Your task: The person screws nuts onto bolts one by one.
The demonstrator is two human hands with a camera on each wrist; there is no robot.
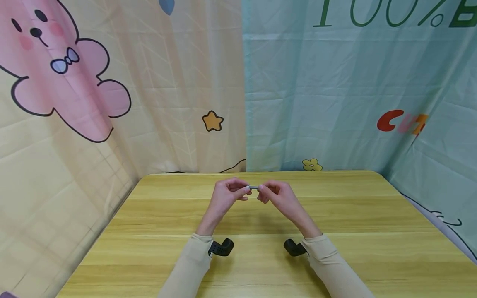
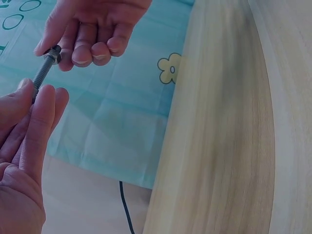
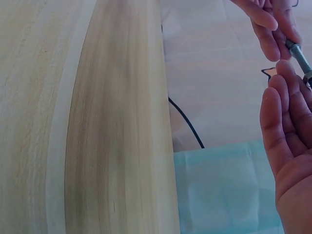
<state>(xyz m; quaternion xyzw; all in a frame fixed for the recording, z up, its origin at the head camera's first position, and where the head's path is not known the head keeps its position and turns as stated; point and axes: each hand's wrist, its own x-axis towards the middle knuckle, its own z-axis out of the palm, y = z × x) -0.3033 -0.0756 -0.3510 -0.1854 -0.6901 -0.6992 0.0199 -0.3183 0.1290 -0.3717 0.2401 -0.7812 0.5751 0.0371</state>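
Note:
A silver threaded bolt [image 1: 254, 187] is held between both hands above the far part of the table. My left hand [image 1: 228, 195] pinches one end of it between thumb and fingers, with the threaded shank [image 2: 43, 71] showing past the fingertips. At the other end, my right hand [image 1: 282, 199] pinches a wider metal piece [image 2: 54, 54] on the bolt; whether this is a nut, the bolt's head or both I cannot tell. In the right wrist view the bolt [image 3: 298, 56] slants at the right edge, its wider end partly cut off.
Below the hands lies a wood-grain table [image 1: 253, 265]. Printed curtains [image 1: 186, 82] stand behind it and along both sides. Each wrist carries a black camera mount [image 1: 222, 247]. A dark line [image 2: 126, 204] runs beyond the table's far edge.

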